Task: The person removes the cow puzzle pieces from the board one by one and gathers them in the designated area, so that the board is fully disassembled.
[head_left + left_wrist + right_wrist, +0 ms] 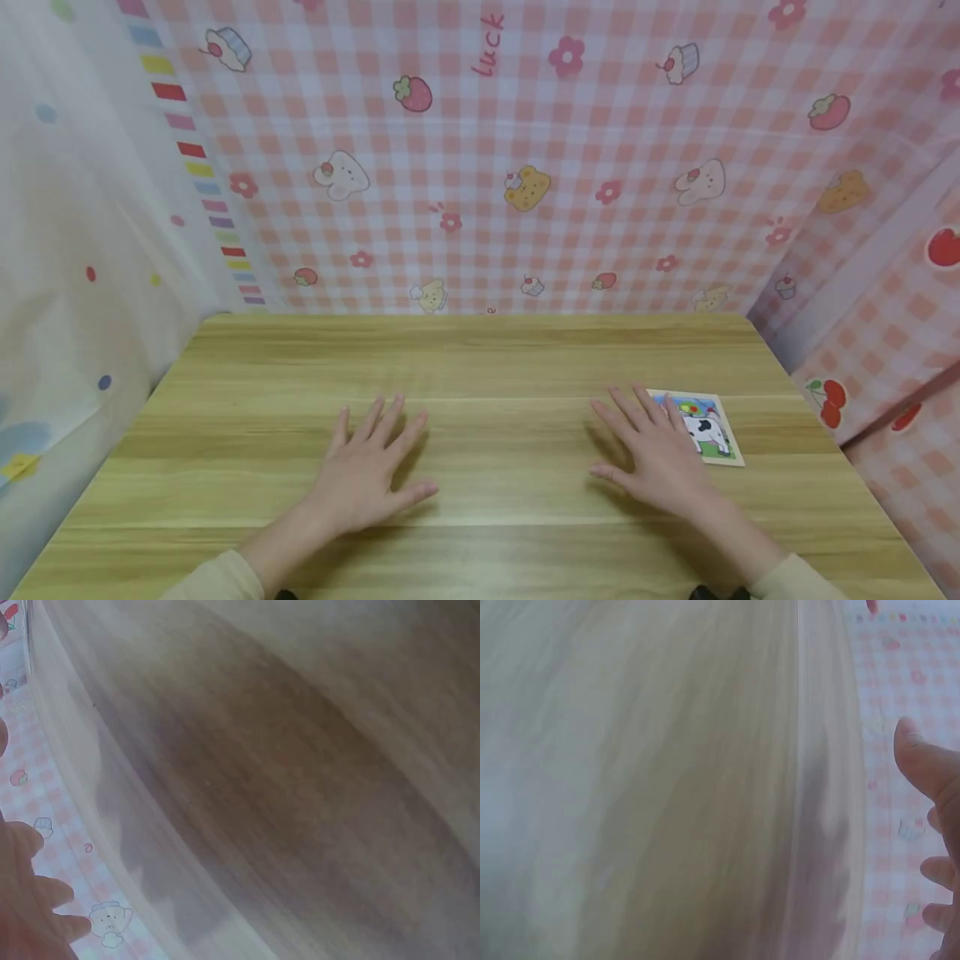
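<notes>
- Left hand (363, 475), lower left: 5 digits spread, grasping nothing.
- Right hand (663, 462), lower right: likewise released, partly covering the cow picture (712, 435), apparently supported flat by the table (510, 467).

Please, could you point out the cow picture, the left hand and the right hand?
Cow picture (710, 431), head view: the cow's body.
Left hand (363, 473), head view: back of the hand.
Right hand (663, 462), head view: back of the hand.

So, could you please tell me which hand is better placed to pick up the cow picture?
Probably the right hand: in the head view it partly covers the cow picture, while the left hand is clearly farther away.
</notes>
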Tool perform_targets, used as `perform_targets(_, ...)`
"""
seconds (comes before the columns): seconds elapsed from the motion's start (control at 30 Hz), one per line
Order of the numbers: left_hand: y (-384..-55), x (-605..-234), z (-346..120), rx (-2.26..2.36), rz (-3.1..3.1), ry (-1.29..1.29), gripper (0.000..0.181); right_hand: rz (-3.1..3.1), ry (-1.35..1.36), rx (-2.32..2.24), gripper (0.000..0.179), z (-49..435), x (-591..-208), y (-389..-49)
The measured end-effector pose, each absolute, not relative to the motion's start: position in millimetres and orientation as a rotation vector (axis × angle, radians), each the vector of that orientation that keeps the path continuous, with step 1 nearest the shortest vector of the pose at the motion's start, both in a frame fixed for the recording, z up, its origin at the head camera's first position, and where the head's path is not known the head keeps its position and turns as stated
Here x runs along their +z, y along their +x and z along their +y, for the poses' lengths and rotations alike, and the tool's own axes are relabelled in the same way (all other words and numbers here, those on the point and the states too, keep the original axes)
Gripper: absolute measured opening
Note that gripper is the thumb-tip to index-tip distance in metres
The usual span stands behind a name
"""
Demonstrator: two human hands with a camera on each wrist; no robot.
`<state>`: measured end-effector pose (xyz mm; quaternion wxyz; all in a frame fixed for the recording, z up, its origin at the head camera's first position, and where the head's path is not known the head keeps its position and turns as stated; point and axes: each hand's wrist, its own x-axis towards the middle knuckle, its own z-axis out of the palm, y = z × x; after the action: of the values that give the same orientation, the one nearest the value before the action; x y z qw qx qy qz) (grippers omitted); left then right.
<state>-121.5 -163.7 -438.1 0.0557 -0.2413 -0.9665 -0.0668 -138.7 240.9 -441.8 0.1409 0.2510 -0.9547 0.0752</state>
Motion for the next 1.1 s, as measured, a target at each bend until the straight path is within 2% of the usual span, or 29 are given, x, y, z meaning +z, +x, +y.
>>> perform_targets(0.5,-129.2,-438.2,-155.9,-0.326,-2.881,-0.777,0.085,-2.684,0.591,0.466,0.087,305.8,-450.8,-140.8)
perform_targets(1.1,-148.8,-439.8,-139.6,-0.526,-2.872,-0.850,0.080,-2.843,0.414,0.591,0.092,357.7,-460.3,-141.2)
